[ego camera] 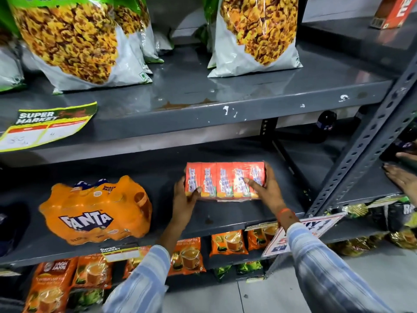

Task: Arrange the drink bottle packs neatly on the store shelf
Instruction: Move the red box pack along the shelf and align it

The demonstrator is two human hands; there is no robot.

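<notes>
A shrink-wrapped orange pack of several small drink cartons sits on the middle grey shelf, right of centre. My left hand grips its left end, thumb on top. My right hand grips its right end, fingers over the top face. Further left on the same shelf lies an orange Fanta bottle pack, apart from the carton pack. A dark bottle pack shows at the far left edge, mostly cut off.
Large snack bags stand on the upper shelf. Tea packets fill the shelf below. A perforated upright post borders the bay on the right. Another person's hand rests on the neighbouring shelf, near dark bottles.
</notes>
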